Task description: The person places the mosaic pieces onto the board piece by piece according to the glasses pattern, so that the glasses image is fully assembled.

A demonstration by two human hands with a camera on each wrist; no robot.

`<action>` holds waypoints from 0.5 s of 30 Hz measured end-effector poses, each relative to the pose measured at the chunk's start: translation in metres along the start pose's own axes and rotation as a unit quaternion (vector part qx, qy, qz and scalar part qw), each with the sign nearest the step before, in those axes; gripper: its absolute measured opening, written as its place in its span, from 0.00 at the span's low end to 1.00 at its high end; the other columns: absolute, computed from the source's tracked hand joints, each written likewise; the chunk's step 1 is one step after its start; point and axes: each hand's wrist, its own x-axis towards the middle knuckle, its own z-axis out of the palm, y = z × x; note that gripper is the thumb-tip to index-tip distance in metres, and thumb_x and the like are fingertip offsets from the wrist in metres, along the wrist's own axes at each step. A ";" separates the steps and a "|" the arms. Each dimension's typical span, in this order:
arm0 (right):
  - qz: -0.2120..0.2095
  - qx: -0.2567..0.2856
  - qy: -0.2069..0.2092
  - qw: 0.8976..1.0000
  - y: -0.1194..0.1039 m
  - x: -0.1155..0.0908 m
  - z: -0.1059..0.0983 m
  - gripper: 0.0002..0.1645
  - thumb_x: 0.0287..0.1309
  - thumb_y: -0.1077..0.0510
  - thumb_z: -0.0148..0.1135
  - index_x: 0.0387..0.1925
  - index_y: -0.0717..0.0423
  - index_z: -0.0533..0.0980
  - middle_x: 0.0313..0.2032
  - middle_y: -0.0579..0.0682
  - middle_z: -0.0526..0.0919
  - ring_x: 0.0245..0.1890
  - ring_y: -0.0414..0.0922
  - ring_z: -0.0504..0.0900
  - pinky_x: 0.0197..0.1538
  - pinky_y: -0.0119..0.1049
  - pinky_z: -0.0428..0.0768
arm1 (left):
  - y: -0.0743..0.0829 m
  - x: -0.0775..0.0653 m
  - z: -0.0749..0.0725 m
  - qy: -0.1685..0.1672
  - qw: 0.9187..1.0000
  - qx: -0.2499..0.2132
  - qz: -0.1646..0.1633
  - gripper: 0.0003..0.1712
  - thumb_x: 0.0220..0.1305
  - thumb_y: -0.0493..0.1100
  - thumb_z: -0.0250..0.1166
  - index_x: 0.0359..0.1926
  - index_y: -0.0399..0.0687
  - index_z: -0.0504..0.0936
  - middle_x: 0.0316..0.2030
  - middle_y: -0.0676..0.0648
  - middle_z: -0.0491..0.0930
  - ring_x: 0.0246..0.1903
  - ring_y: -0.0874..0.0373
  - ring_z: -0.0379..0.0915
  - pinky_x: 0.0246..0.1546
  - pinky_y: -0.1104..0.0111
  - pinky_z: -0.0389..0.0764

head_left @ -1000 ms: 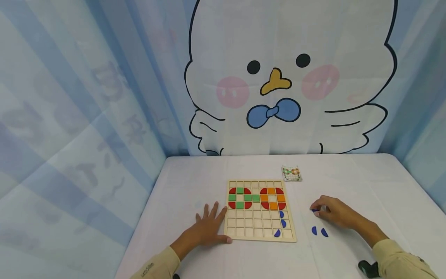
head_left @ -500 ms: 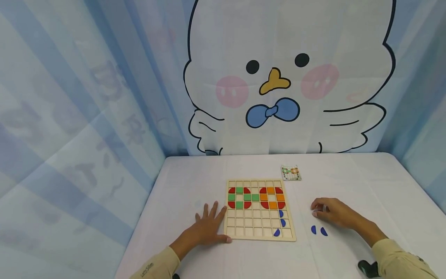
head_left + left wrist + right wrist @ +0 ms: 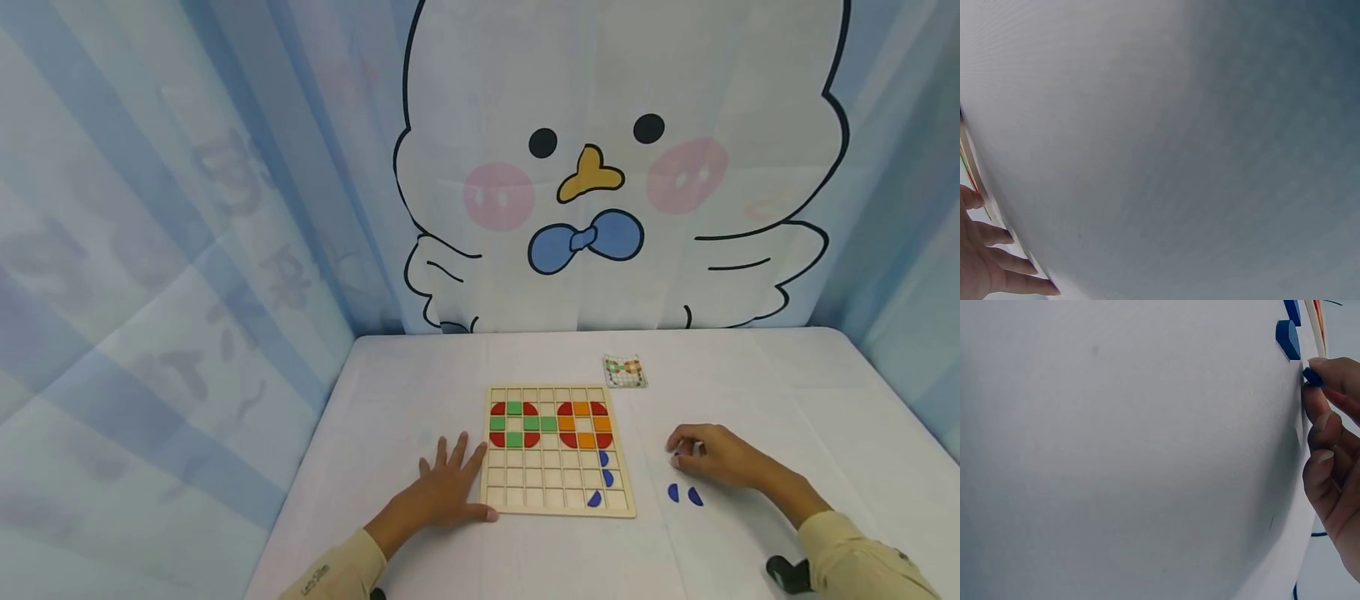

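A wooden grid board [image 3: 537, 477] lies on the table. My left hand [image 3: 444, 492] rests spread at its left edge, fingertips and thumb touching or very near the frame. In its upper rows sit red, green and orange tiles. Blue half-round pieces, one of them [image 3: 594, 499], lie in lower cells at the right. Right of the board, my right hand [image 3: 716, 454] pinches a small blue piece [image 3: 1314, 377] between thumb and index finger, mostly hidden by the fingers in the head view. Two more blue half-round pieces [image 3: 695, 497] lie on the cloth just below that hand.
A small pattern card [image 3: 626, 372] lies behind the board's back right corner. The white-covered table [image 3: 405, 375] meets a curtain with a cartoon figure at the back. Near my right sleeve is a dark object [image 3: 787, 575].
My right hand stays nearly in place, its fingers shifting slightly around the blue piece, which shows less now. The left hand and board have not visibly moved.
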 end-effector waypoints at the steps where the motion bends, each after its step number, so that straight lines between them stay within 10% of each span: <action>1: -0.003 0.003 -0.003 1.000 0.000 0.000 -0.001 0.08 0.59 0.58 0.69 0.41 0.51 0.81 0.29 0.42 0.77 0.30 0.37 0.73 0.33 0.29 0.74 | 0.000 0.000 0.000 0.001 1.000 0.000 0.000 0.63 0.51 0.78 0.65 0.80 0.57 0.50 0.80 0.38 0.44 0.76 0.26 0.37 0.64 0.27 0.56; 15: 0.012 0.010 -0.009 1.000 -0.008 0.003 0.002 0.06 0.62 0.60 0.65 0.40 0.51 0.84 0.32 0.41 0.81 0.36 0.41 0.76 0.41 0.32 0.79 | -0.001 0.000 0.000 0.003 1.000 0.002 0.005 0.64 0.51 0.79 0.64 0.80 0.57 0.50 0.80 0.37 0.43 0.75 0.25 0.38 0.64 0.27 0.56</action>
